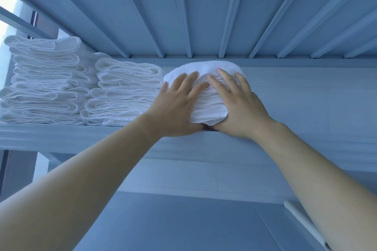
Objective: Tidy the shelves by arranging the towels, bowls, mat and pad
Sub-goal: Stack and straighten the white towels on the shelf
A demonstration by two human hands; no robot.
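A stack of folded white towels [208,106] stands on the high shelf [61,138], seen from below. My left hand [179,104] lies flat against the stack's left side, fingers straight and spread. My right hand [238,104] presses its right side the same way, fingers straight. To the left stand two more stacks of white towels: a middle stack [124,91] and a taller stack [44,81] at the far left. No bowls, mat or pad are in view.
The slatted underside of the shelf above [204,16] is close over the towels. The shelf runs bare to the right [306,96] of my hands. A window [6,16] is at the far left. A white handle-like object [306,224] shows at the lower right.
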